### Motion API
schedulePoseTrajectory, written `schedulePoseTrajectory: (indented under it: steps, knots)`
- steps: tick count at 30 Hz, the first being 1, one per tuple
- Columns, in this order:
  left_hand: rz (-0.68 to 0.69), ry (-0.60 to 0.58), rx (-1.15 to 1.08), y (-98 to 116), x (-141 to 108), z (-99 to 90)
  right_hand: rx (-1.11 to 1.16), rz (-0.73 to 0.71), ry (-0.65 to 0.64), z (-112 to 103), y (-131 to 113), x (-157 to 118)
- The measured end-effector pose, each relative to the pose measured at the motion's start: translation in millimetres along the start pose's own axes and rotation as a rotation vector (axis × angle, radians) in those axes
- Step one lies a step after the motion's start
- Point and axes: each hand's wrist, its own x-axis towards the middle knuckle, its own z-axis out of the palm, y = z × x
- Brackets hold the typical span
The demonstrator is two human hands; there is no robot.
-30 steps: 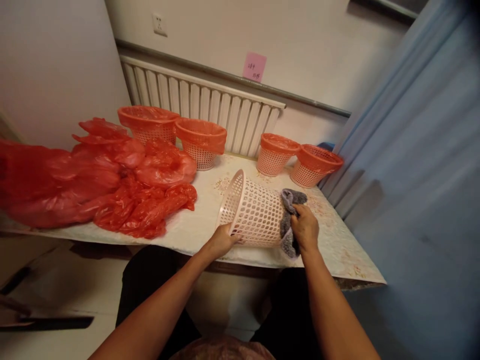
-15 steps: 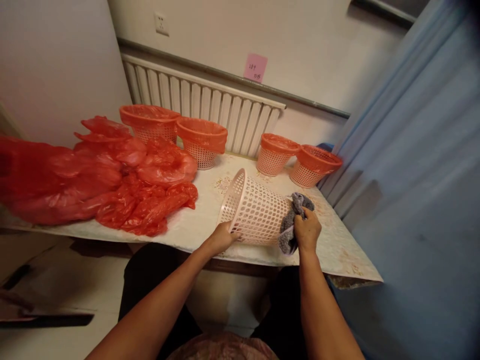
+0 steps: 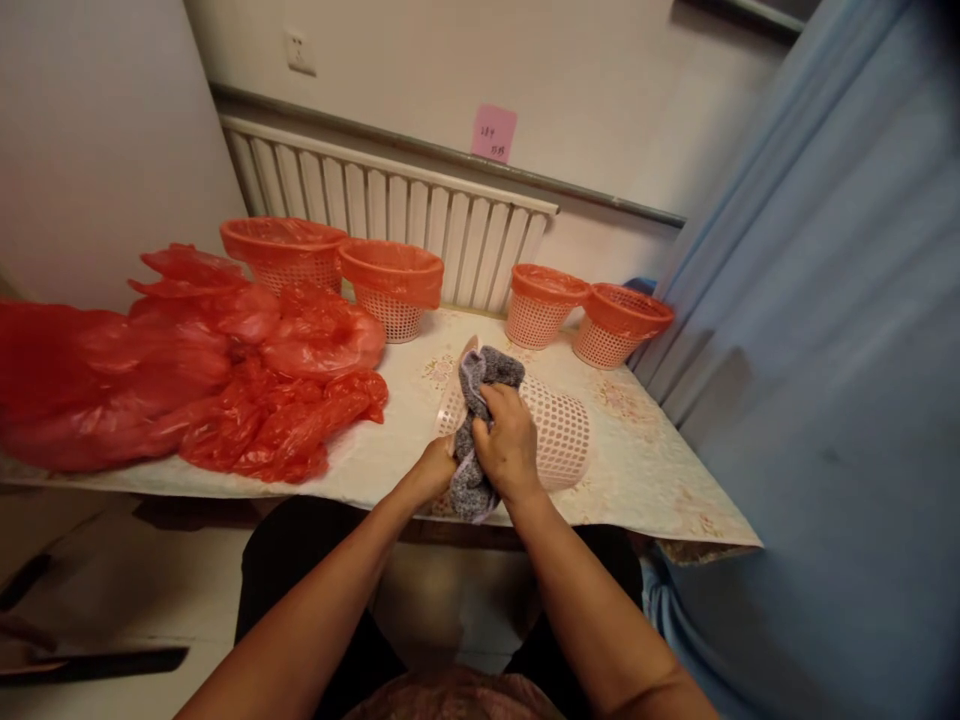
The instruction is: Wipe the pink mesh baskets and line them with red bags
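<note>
A pale pink perforated wastebasket (image 3: 559, 432) lies on its side on the covered table (image 3: 660, 465), its mouth toward the left. My left hand (image 3: 433, 470) grips its rim at the near side; the cloth partly hides those fingers. In my right hand (image 3: 508, 440) is a bunched grey cloth (image 3: 474, 485) with light purple edging, pressed against the basket's side close to the rim. The cloth covers much of the mouth end.
Crumpled red plastic bags (image 3: 262, 350) heap on the left of the table. Bag-lined baskets stand at the back: two at left, including this one (image 3: 394, 290), and two at right, including this one (image 3: 615, 325). A blue curtain (image 3: 825, 350) hangs at right; a radiator (image 3: 390, 210) is behind.
My right hand has slid the cloth leftward along the basket, from its base end to near the rim. The left hand keeps its hold on the rim.
</note>
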Motion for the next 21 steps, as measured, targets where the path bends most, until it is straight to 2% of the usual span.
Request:
schedulePoseTrajectory:
  steps: [2, 4, 8, 14, 17, 21]
  knots:
    - [-0.02, -0.009, 0.014, -1, 1, -2.5, -0.046, -0.031, -0.03, -2, 3, -6]
    - [-0.053, -0.007, 0.021, -4, 2, -4.6, -0.099, -0.047, -0.076, -9, 18, -12]
    - [-0.068, -0.013, 0.012, -8, 5, -6.5, -0.235, 0.016, -0.115, -30, 67, -22]
    - [-0.052, -0.034, 0.015, -1, 4, -6.3, -0.356, 0.23, -0.006, -66, 142, -43]
    - [-0.085, -0.033, 0.0, 1, 3, -6.4, -0.366, 0.32, 0.069, -75, 157, -55]
    - [-0.051, -0.08, -0.014, -6, 2, -11.4, -0.39, 0.334, 0.112, -72, 155, -63]
